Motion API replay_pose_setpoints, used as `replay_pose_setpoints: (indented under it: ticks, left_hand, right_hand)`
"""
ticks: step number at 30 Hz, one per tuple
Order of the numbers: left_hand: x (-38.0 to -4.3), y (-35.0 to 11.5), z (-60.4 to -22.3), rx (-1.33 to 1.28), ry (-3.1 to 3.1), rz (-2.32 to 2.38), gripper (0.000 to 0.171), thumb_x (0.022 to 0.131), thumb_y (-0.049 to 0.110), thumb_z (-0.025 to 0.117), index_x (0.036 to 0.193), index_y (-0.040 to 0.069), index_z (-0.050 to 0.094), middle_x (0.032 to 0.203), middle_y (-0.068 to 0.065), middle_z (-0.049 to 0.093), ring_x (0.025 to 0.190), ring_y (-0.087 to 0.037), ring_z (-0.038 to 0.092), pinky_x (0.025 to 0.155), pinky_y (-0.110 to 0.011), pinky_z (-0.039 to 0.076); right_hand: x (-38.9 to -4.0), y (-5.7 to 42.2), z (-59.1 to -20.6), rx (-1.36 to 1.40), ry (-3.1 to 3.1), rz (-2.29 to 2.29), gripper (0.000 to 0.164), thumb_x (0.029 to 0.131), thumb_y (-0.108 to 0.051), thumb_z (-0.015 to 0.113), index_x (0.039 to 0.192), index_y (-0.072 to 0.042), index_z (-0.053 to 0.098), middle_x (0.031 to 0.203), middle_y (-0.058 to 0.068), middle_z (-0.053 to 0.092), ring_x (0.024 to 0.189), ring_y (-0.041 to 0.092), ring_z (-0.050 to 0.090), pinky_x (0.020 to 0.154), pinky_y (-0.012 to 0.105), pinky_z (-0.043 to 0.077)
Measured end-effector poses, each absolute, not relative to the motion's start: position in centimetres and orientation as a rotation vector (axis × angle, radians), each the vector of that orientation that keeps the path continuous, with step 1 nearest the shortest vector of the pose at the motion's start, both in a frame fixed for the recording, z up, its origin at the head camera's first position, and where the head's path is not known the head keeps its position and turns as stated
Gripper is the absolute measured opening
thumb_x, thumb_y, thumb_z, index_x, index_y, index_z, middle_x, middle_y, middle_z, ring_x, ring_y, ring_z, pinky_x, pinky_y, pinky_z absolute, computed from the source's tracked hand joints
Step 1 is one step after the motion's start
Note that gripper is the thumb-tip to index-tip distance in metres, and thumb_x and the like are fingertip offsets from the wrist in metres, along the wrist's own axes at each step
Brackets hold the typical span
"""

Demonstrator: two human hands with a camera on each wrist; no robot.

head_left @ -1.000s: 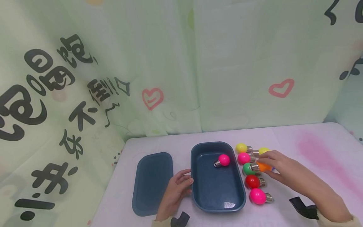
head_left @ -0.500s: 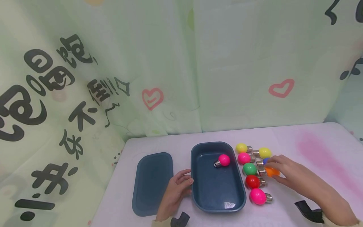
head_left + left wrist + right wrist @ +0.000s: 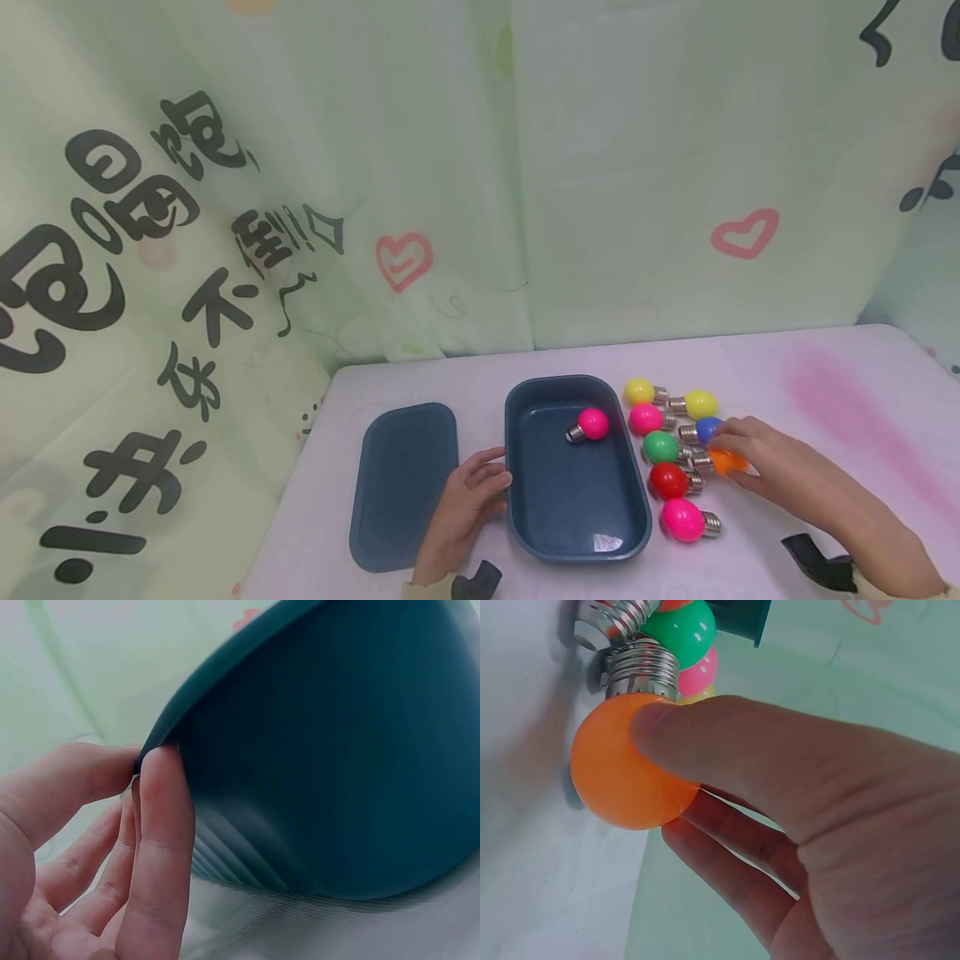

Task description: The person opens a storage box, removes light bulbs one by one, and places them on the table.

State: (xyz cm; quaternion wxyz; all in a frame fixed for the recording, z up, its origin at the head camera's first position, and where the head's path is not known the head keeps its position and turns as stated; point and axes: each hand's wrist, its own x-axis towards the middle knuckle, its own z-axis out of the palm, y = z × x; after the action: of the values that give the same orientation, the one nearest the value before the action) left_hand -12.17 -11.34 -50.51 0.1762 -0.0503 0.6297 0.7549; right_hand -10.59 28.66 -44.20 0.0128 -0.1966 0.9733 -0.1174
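My right hand (image 3: 768,458) pinches an orange light bulb (image 3: 630,769) by its globe, thumb on one side and fingers on the other. Its metal screw base points left, in the row of bulbs. Beside it lies a blue bulb (image 3: 707,430), partly hidden by my fingers. At the left wall of a dark blue box (image 3: 579,553), my left hand (image 3: 467,504) pinches the rim (image 3: 169,712) between thumb and finger. Inside the box, near its right wall, rests a pink bulb (image 3: 592,423).
Right of the box lie yellow bulbs (image 3: 702,404), a pink bulb (image 3: 645,418), a green bulb (image 3: 660,447), a red bulb (image 3: 668,481) and a near pink bulb (image 3: 682,520). A flat blue lid (image 3: 405,487) lies left of the box. A printed curtain (image 3: 600,167) hangs behind the table.
The right hand has moved rightward and slightly nearer with the orange bulb, from above the green bulb to the right-hand column below the blue one. The left hand has stayed at the box.
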Motion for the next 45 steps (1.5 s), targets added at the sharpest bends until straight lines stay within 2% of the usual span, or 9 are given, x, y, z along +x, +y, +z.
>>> replay_pose_setpoints:
  ticks: [18, 29, 34, 41, 45]
  left_hand:
    - [-12.3, -11.3, -50.6, -0.173, 1.791, 2.134, 0.051, 0.089, 0.017, 0.074, 0.136, 0.008, 0.057, 0.107, -0.005, 0.068, 0.088, -0.013, 0.063, 0.068, -0.026, 0.053]
    - [-12.3, -11.3, -50.5, -0.169, 1.795, 2.130, 0.050, 0.089, 0.017, 0.074, 0.135, 0.007, 0.057, 0.107, -0.006, 0.068, 0.087, -0.013, 0.063, 0.068, -0.025, 0.053]
    - [-12.2, -11.3, -50.5, -0.159, 1.784, 2.137, 0.049, 0.089, 0.016, 0.073, 0.135, 0.007, 0.057, 0.106, -0.005, 0.067, 0.086, -0.013, 0.063, 0.067, -0.025, 0.053]
    - [-12.3, -11.3, -50.7, -0.154, 1.793, 2.130, 0.050, 0.090, 0.017, 0.074, 0.136, 0.008, 0.056, 0.109, -0.007, 0.067, 0.087, -0.014, 0.063, 0.068, -0.026, 0.053]
    - [-12.3, -11.3, -50.8, -0.164, 1.805, 2.121, 0.052, 0.089, 0.018, 0.074, 0.136, 0.009, 0.056, 0.111, -0.007, 0.068, 0.088, -0.014, 0.063, 0.068, -0.027, 0.052]
  right_hand:
    - [-11.0, 29.1, -45.3, -0.594, 2.998, -0.378, 0.037, 0.067, -0.010, 0.089, 0.100, -0.009, 0.074, 0.103, 0.010, 0.067, 0.097, 0.033, 0.064, 0.077, 0.045, 0.058]
    - [-11.2, 28.5, -44.6, -0.621, 3.023, -0.351, 0.041, 0.064, -0.007, 0.090, 0.102, -0.010, 0.073, 0.104, 0.009, 0.067, 0.097, 0.033, 0.063, 0.077, 0.045, 0.058]
    - [-11.3, 27.6, -43.8, -0.644, 3.036, -0.373, 0.041, 0.067, -0.004, 0.088, 0.104, -0.011, 0.072, 0.106, 0.010, 0.066, 0.101, 0.034, 0.062, 0.076, 0.044, 0.058]
    - [-11.9, 25.6, -42.4, -0.708, 3.063, -0.439, 0.040, 0.072, -0.011, 0.087, 0.109, -0.012, 0.071, 0.109, 0.008, 0.065, 0.103, 0.030, 0.061, 0.076, 0.041, 0.059]
    - [-12.3, 24.6, -41.8, -0.780, 3.092, -0.456, 0.040, 0.073, -0.009, 0.086, 0.110, -0.010, 0.071, 0.111, 0.008, 0.066, 0.103, 0.028, 0.061, 0.078, 0.040, 0.059]
